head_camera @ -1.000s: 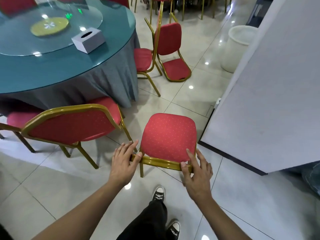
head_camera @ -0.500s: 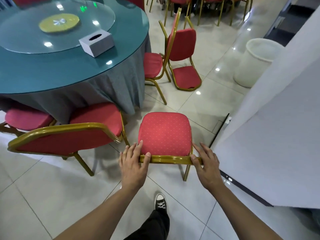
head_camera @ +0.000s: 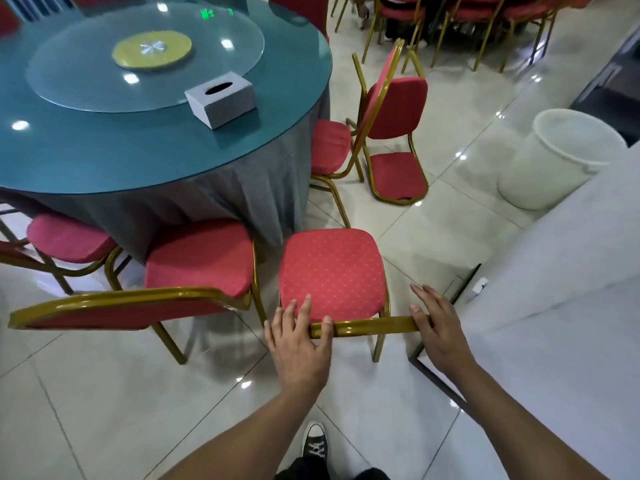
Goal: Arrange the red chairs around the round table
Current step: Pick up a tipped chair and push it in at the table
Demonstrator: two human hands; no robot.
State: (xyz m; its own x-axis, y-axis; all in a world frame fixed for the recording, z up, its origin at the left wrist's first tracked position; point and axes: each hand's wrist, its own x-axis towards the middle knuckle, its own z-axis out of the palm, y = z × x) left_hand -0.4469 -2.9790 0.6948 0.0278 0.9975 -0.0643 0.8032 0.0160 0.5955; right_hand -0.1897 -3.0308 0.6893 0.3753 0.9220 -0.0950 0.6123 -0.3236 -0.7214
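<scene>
Two hands (head_camera: 370, 336) on chair (head_camera: 332, 271), neighbouring chair (head_camera: 197, 261) beside

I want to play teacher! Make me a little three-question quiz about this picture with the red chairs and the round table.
1. True or false: both hands are on the gold top rail of the same chair.
2. What sits on the round table nearest its edge? A) grey tissue box B) teapot C) stack of plates
3. Fill in: the big white thing on the floor at the right is a plastic ____.

Key
1. True: the left hand and the right hand rest on the top rail of the dotted red chair.
2. A: the grey tissue box sits on the round table.
3. Bucket: the white bucket.
</scene>
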